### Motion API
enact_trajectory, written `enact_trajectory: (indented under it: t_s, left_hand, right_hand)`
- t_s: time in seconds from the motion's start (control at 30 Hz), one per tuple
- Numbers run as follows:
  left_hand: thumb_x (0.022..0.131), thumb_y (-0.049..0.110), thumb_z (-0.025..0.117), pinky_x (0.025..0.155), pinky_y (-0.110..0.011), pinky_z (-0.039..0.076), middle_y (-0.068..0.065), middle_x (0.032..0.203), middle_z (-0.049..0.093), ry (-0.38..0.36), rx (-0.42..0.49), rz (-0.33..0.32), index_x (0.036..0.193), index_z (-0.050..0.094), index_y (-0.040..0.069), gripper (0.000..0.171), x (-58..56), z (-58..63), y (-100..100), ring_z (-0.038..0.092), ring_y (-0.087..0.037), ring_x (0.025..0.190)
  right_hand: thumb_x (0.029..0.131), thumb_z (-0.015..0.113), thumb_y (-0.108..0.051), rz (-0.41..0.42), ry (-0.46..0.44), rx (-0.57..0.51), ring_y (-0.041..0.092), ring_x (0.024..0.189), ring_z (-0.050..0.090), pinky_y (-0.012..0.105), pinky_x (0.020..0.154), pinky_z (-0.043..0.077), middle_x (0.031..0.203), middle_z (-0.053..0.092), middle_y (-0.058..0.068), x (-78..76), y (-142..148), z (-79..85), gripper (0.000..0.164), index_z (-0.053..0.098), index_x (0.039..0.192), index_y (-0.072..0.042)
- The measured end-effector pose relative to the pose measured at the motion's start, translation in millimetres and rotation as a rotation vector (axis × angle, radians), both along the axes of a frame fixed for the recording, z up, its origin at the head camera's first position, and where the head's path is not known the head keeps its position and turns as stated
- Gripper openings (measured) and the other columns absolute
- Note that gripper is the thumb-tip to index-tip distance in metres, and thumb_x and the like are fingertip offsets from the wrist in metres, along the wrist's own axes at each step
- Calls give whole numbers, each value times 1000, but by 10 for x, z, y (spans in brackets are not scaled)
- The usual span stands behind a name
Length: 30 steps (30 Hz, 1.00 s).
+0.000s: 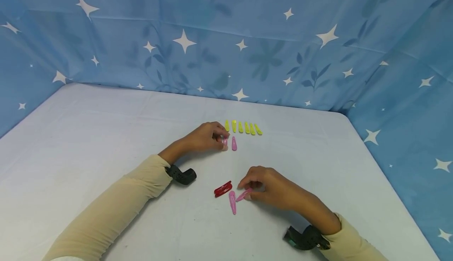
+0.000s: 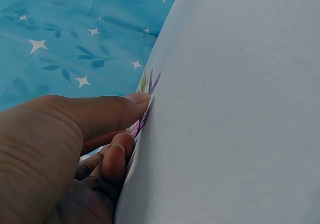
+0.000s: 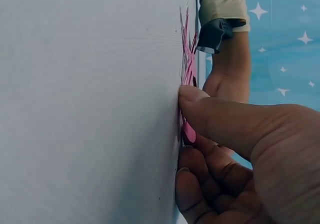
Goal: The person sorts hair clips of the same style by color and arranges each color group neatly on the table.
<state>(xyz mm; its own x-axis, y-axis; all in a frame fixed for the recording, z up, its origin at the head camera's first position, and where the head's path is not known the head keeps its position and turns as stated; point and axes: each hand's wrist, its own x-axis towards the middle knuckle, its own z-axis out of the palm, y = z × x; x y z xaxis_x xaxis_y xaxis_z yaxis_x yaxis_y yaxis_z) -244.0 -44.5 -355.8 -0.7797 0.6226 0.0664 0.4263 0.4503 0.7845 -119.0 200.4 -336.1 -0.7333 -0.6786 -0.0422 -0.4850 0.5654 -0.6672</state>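
Note:
My left hand (image 1: 206, 136) pinches a pink snap hair clip (image 1: 225, 141) between thumb and fingers at the tabletop. Just right of it lies another pink hair clip (image 1: 234, 143), below a row of several yellow hair clips (image 1: 240, 127). Nearer the front, my right hand (image 1: 271, 187) has its thumb and fingers around one end of a slanted pink hair clip (image 1: 242, 195). Beside that one are a loose pink hair clip (image 1: 232, 203) and red hair clips (image 1: 223, 189) lying close together. In the right wrist view, the fingers partly cover the pink clips (image 3: 189, 74).
A white cloth (image 1: 106, 143) covers the table. Blue star-patterned curtains (image 1: 212, 56) stand behind it and along the right side. Each wrist wears a black camera mount, the left one (image 1: 182, 175) and the right one (image 1: 302, 238) both near the tabletop.

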Motion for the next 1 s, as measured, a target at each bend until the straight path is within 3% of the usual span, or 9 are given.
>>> enact_trajectory:
  t_s: [0.27,0.57,0.73,1.0]
  left_hand:
    - [84,12,76,82,-31,47,-7,111,59,0,-7,13,118,69,2,36,13,10,0,58,-16,87]
    - [84,13,76,81,-30,47,-5,109,59,2,-23,27,118,70,3,35,2,-19,13,57,-16,87]
    - [84,13,76,81,-30,47,-6,110,59,5,-14,13,118,70,2,36,3,-19,18,57,-16,87]
    - [84,13,76,81,-30,47,-5,109,59,14,-16,17,118,70,3,35,-3,-34,16,58,-15,87]
  right_hand:
    - [85,76,-8,-2,11,-10,7,82,55,25,75,51,88,60,-14,18,-16,-19,15,71,90,-21]
    - [85,76,-6,-72,-13,-34,8,76,57,24,70,51,85,64,-12,43,-30,-4,13,73,89,-19]
    - [87,73,-5,-118,9,-36,9,77,55,24,69,50,87,65,-8,32,-25,-6,16,74,97,-16]
    - [87,67,4,-211,104,-27,12,76,53,25,66,48,87,58,-5,-19,-30,-14,35,70,118,-11]
